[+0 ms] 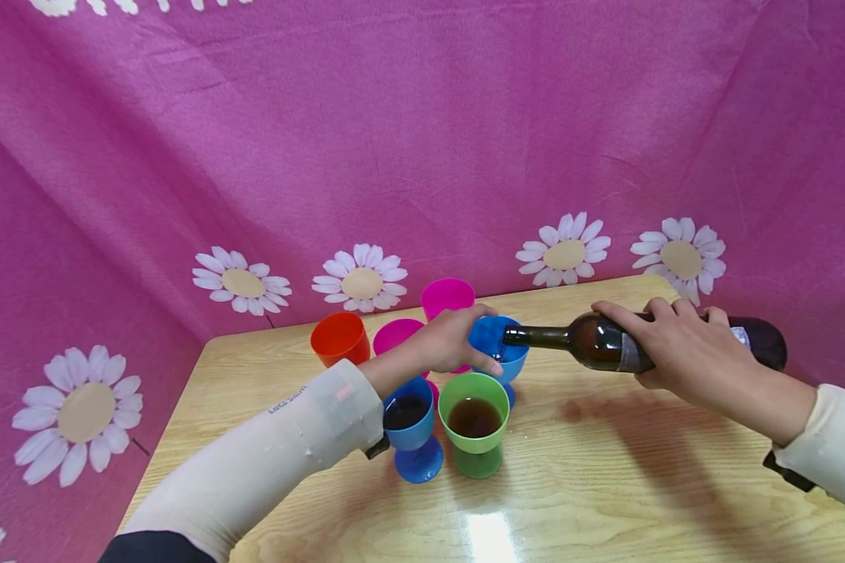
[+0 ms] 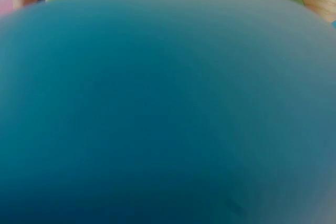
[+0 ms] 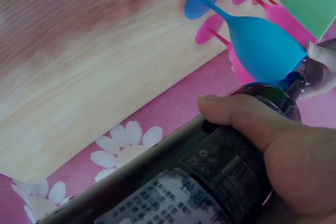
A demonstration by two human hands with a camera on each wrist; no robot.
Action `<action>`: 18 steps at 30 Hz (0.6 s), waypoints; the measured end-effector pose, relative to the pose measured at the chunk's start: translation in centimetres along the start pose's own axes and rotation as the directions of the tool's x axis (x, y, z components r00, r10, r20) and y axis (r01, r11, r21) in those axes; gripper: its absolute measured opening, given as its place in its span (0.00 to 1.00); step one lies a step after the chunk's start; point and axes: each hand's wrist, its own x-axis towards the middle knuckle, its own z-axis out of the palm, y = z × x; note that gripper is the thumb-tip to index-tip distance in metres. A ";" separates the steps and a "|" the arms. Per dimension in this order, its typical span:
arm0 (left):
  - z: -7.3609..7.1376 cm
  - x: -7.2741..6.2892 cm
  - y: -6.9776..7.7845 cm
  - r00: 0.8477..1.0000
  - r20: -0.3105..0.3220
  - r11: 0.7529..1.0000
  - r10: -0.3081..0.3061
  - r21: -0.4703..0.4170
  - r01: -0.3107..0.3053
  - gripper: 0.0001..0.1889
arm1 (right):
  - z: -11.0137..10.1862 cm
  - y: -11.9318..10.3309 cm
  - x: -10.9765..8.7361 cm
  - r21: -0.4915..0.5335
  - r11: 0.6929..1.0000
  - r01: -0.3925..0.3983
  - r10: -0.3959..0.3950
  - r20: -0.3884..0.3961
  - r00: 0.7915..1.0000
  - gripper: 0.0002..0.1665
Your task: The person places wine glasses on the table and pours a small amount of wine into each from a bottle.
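My right hand (image 1: 700, 348) grips a dark glass wine bottle (image 1: 598, 344) around its body, tilted nearly level with its neck pointing left. The bottle's mouth lies over the rim of a blue plastic goblet (image 1: 512, 371), and dark liquid shows inside the goblet. On that goblet's left side, my left hand (image 1: 451, 342) holds the bowl near the rim, thumb in front and fingers behind. From the right wrist, the bottle's printed label (image 3: 173, 200) and the blue goblet (image 3: 262, 45) are visible. A blurred blue surface (image 2: 157, 103) fills most of the left wrist view.
Dark liquid stands in a second blue goblet (image 1: 417, 438) and a green goblet (image 1: 473, 444), both near my left forearm. Two pink goblets (image 1: 447, 295) and an orange one (image 1: 339, 340) stand behind on the wooden table (image 1: 591, 485). A pink flowered cloth (image 1: 422, 156) hangs behind.
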 end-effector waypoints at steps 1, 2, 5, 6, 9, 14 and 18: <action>0.0 0.0 0.0 1.000 0.000 1.000 0.000 0.000 0.000 0.45 | 0.0 0.0 0.0 -0.002 1.000 0.001 -0.001 0.000 1.000 0.60; 0.0 0.0 0.0 1.000 0.000 1.000 0.000 0.000 0.000 0.45 | 0.0 0.0 0.0 -0.002 1.000 0.001 -0.001 0.001 1.000 0.60; 0.0 0.0 0.0 1.000 0.003 1.000 0.001 0.000 -0.001 0.45 | 0.0 0.0 0.0 -0.004 1.000 0.000 0.000 0.003 1.000 0.60; 0.0 -0.1 0.0 1.000 0.003 1.000 0.001 -0.001 -0.001 0.45 | 0.0 0.0 0.0 -0.004 1.000 -0.001 0.001 0.003 1.000 0.60; 0.0 -0.1 0.0 1.000 0.004 1.000 0.001 -0.004 -0.001 0.45 | 0.0 0.0 0.0 -0.006 1.000 -0.001 0.001 0.004 1.000 0.59; 0.0 -0.1 0.0 1.000 0.002 1.000 0.000 -0.007 0.000 0.45 | 0.0 0.0 0.0 -0.007 1.000 -0.002 0.002 -0.001 1.000 0.59; 0.0 -0.1 0.1 1.000 0.001 1.000 0.002 -0.008 -0.002 0.45 | -0.1 0.0 0.0 -0.006 1.000 -0.003 0.003 -0.001 1.000 0.59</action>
